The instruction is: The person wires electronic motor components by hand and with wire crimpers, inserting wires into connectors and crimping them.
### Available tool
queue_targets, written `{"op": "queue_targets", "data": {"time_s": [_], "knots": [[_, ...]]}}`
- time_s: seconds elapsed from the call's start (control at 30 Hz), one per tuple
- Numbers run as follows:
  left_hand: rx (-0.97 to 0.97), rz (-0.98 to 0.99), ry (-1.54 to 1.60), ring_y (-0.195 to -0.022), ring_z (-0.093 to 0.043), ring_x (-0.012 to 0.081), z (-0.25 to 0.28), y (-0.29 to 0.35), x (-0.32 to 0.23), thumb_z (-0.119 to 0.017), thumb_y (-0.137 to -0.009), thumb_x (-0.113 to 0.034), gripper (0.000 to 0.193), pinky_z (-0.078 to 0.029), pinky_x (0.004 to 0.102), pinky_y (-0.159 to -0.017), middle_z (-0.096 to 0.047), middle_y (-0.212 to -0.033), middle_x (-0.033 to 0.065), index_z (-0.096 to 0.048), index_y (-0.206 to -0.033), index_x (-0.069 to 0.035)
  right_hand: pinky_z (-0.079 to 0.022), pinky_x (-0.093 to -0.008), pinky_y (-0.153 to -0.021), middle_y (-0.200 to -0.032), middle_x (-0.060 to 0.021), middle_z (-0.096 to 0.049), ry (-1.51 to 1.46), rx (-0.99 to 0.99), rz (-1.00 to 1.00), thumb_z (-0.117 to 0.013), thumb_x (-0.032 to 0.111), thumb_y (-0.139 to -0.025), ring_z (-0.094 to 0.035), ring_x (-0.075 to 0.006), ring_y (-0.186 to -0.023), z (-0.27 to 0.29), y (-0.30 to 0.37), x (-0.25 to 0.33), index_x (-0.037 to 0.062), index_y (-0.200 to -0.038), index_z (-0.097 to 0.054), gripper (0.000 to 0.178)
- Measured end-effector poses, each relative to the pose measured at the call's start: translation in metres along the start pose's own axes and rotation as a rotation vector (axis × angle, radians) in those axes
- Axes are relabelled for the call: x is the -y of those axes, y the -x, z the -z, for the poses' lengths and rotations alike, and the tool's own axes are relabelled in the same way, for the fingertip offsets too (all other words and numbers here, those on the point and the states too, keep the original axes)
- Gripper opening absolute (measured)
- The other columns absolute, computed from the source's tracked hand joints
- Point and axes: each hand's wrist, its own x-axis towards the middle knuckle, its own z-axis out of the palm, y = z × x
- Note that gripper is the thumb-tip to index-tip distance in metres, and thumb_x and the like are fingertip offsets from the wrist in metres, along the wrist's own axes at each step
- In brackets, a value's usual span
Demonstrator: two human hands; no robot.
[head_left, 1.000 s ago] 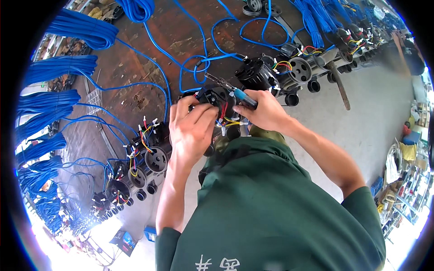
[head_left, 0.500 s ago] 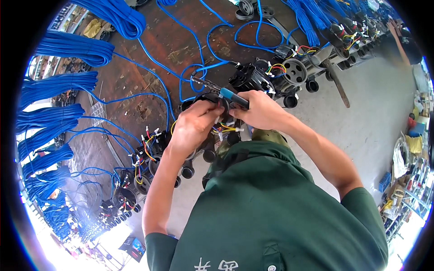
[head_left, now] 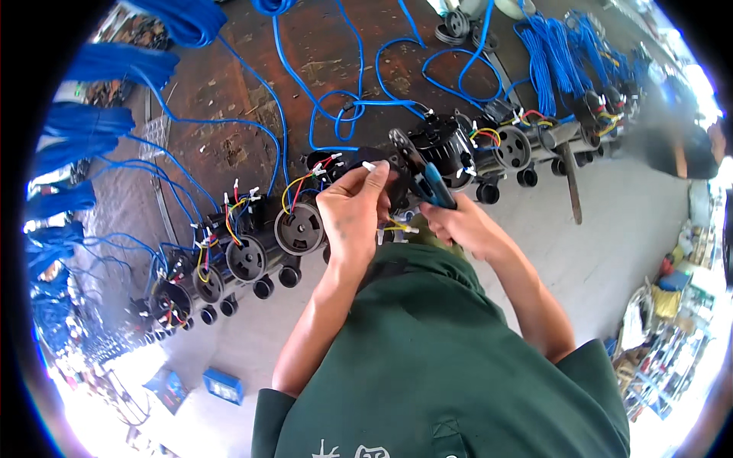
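My left hand (head_left: 351, 214) is raised over the row of dark motor housings, thumb and forefinger pinching a small white connector (head_left: 369, 166). In my right hand (head_left: 469, 227) are pliers (head_left: 434, 183) with blue-and-black handles, their dark jaws pointing up and away from me. Whether the jaws are parted is unclear. Behind the pliers lies a black ribbed motor part (head_left: 443, 143) with a blue cable. Just left of my left hand, a round grey end cap (head_left: 299, 228) shows, with red and yellow wires tipped in white above it. Both hands partly hide the part beneath them.
A brown worktable (head_left: 229, 137) carries loose blue cables. Coiled blue cable bundles (head_left: 114, 65) hang along the left, more (head_left: 551, 61) at the far right. A wooden stick (head_left: 572, 183) juts over the edge. A blurred person (head_left: 676, 126) is at the right; a blue box (head_left: 223, 386) sits on the floor.
My left hand has moved right and now shows a white connector between its fingertips. The pliers have swung from pointing left to pointing away, and my right hand has moved right and nearer me.
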Motion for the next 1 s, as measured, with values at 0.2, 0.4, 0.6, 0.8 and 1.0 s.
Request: {"op": "queue_targets", "data": {"time_s": [0.2, 0.4, 0.6, 0.8, 1.0], "knots": [[0.080, -0.020, -0.043, -0.051, -0.049, 0.0048, 0.009, 0.002, 0.009, -0.072, -0.103, -0.019, 0.027, -0.032, 0.0222, -0.044, -0.064, -0.070, 0.0016, -0.075, -0.088, 0.003, -0.037, -0.0301, -0.059, -0.072, 0.0019, -0.051, 0.023, 0.083, 0.036, -0.064, 0.033, -0.104, -0.049, -0.0104, -0.065, 0.004, 0.013, -0.001, 0.0057, -0.092, -0.061, 0.030], [0.178, -0.046, -0.089, -0.054, -0.045, 0.0018, 0.014, -0.003, 0.006, -0.067, -0.106, -0.018, 0.024, -0.029, 0.0205, -0.046, -0.063, -0.075, 0.0000, -0.075, -0.097, 0.004, -0.043, -0.0301, -0.068, -0.080, 0.0000, -0.062, 0.137, 0.060, 0.097, -0.064, 0.033, -0.106, -0.055, -0.0111, -0.074, 0.007, 0.017, 0.000, 0.0005, -0.110, -0.069, 0.033], [0.237, -0.116, -0.116, -0.059, -0.042, 0.0007, 0.017, -0.007, 0.012, -0.063, -0.108, -0.016, 0.025, -0.029, 0.0199, -0.051, -0.057, -0.075, -0.0042, -0.074, -0.100, 0.005, -0.044, -0.0259, -0.069, -0.086, 0.0047, -0.058, 0.043, -0.025, 0.287, -0.063, 0.031, -0.108, -0.053, -0.0074, -0.078, 0.004, 0.037, 0.019, 0.0013, -0.118, -0.065, 0.031], [0.289, -0.084, -0.084, -0.064, -0.043, 0.0021, 0.017, -0.003, 0.003, -0.059, -0.109, -0.015, 0.024, -0.034, 0.0229, -0.055, -0.056, -0.075, -0.0053, -0.074, -0.104, 0.003, -0.044, -0.0269, -0.068, -0.080, 0.0014, -0.061, 0.146, -0.164, 0.344, -0.068, 0.025, -0.105, -0.055, -0.0075, -0.075, 0.002, 0.043, 0.043, -0.0022, -0.119, -0.070, 0.031], [0.374, 0.024, -0.074, -0.063, -0.046, 0.0030, 0.023, -0.004, -0.008, -0.053, -0.113, -0.020, 0.029, -0.039, 0.0218, -0.054, -0.055, -0.076, -0.0043, -0.070, -0.104, 0.002, -0.044, -0.0321, -0.063, -0.072, -0.0026, -0.061, 0.338, -0.224, 0.425, -0.070, 0.020, -0.100, -0.055, -0.0114, -0.067, -0.014, 0.030, 0.062, 0.0007, -0.114, -0.070, 0.023]]}}
